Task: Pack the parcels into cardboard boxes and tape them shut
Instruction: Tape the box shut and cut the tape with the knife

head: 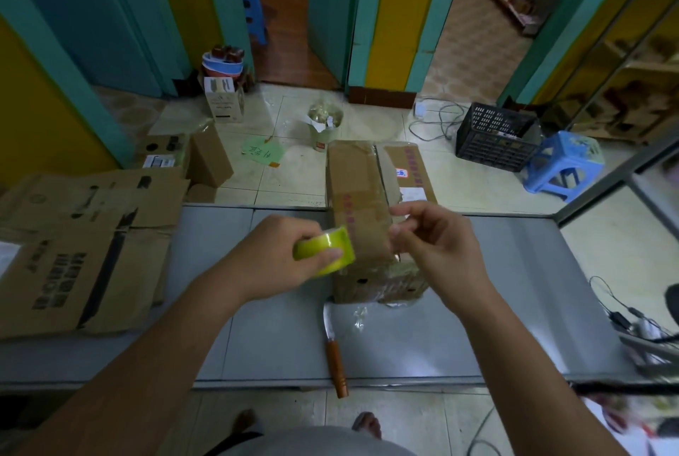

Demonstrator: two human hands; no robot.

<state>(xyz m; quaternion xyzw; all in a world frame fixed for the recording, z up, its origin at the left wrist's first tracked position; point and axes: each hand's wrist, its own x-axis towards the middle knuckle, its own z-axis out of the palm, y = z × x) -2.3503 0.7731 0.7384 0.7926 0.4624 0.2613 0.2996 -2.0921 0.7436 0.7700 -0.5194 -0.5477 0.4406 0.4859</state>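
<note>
Left hand (279,253) was gripping the yellow-green tape roll (325,251) right against the cardboard box (358,191), which sat on the counter (514,290) at 12 o'clock. Right hand (437,246) had its fingertips pinched at the box's 3 o'clock side, couldn't tell on what. Knife (335,349) lay at the box's 6 o'clock.

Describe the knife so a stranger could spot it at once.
Find the grey table running across the view, then the tall cardboard box standing at its middle. The knife lies on the person's side of that box, blade toward it. Its orange-brown handle, jutting past the table's near edge, sets it apart from everything else there.
</note>
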